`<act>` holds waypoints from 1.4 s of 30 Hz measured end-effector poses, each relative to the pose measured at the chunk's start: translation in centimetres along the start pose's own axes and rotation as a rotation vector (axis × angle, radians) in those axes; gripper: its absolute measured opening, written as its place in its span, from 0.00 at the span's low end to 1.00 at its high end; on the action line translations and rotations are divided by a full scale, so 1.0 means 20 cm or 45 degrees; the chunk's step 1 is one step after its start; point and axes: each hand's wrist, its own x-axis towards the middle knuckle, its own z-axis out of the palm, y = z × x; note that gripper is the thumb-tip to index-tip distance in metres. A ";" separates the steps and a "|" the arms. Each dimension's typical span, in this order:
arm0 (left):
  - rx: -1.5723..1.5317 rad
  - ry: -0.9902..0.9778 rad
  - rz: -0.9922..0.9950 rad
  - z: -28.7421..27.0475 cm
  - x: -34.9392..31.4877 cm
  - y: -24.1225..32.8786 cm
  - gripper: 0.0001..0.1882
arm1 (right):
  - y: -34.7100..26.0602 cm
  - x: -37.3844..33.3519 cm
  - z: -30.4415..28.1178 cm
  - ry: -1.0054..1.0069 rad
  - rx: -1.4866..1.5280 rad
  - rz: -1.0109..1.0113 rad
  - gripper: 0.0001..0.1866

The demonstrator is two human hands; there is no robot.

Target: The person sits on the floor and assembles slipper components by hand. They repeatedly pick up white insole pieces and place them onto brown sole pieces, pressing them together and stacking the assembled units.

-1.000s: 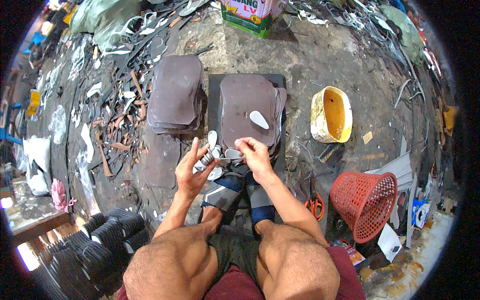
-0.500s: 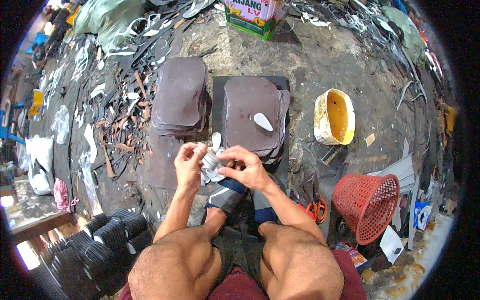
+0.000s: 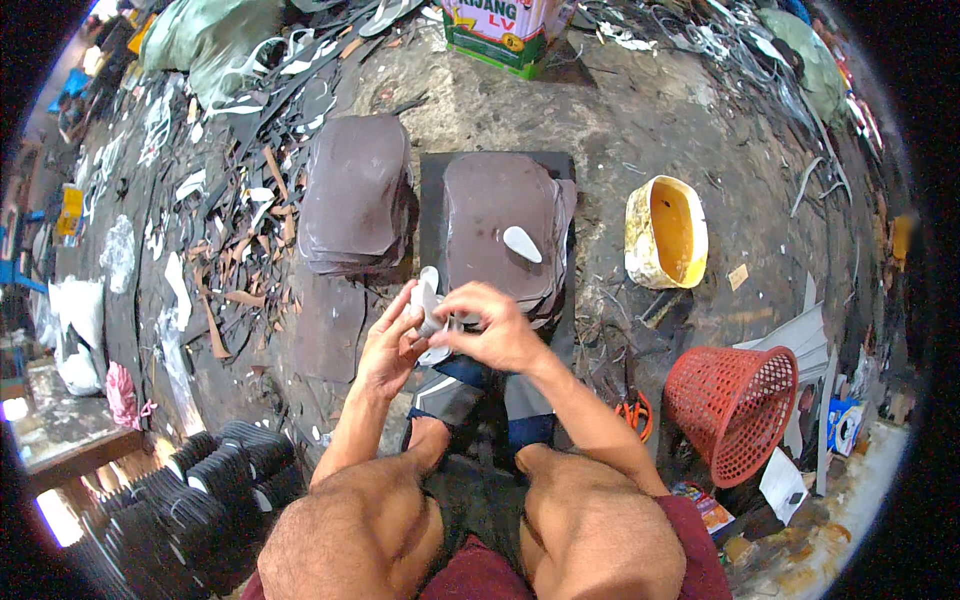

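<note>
My left hand (image 3: 388, 345), fingers closed, holds a small bunch of white teardrop-shaped pieces (image 3: 428, 290) in front of my feet. Curled in from the right, my right hand (image 3: 500, 330) has its thumb and fingertips pinched at the same bunch. Its fingers partly cover the pieces. More white pieces (image 3: 434, 356) show just below the hands. Beyond them, a single white teardrop piece (image 3: 522, 244) lies flat on a stack of brown sheets (image 3: 490, 200) with rounded corners. That stack rests on a dark board (image 3: 432, 170).
Left of the board stands another brown stack (image 3: 355, 185). To the right are a yellow-stained tub (image 3: 636, 235), a red perforated basket (image 3: 725, 410) and orange-handled scissors (image 3: 638, 415). A tin (image 3: 490, 60) stands at the far side. Scraps (image 3: 250, 250) litter the left; black soles (image 3: 200, 490) are piled near left.
The bunch of white pieces has tilted more upright in my left hand, which has turned and opened out somewhat. My right hand has shifted slightly right, still at the bunch.
</note>
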 end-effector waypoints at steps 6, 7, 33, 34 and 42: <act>-0.047 -0.172 -0.079 -0.05 -0.01 0.02 0.34 | 0.07 0.02 -0.06 0.119 0.774 0.681 0.08; -0.039 -0.227 -0.090 -0.07 -0.01 0.02 0.34 | 0.11 0.02 -0.07 0.127 0.825 0.671 0.08; 0.413 0.431 0.541 -0.20 0.06 -0.07 0.28 | 0.08 -0.11 0.26 0.157 -0.145 0.158 0.17; 0.409 0.321 0.380 -0.21 0.05 -0.06 0.27 | 0.05 -0.08 0.23 0.039 -0.034 0.171 0.16; 0.158 -0.021 -0.032 -0.13 0.00 -0.07 0.25 | 0.16 -0.09 0.19 0.255 0.357 0.460 0.08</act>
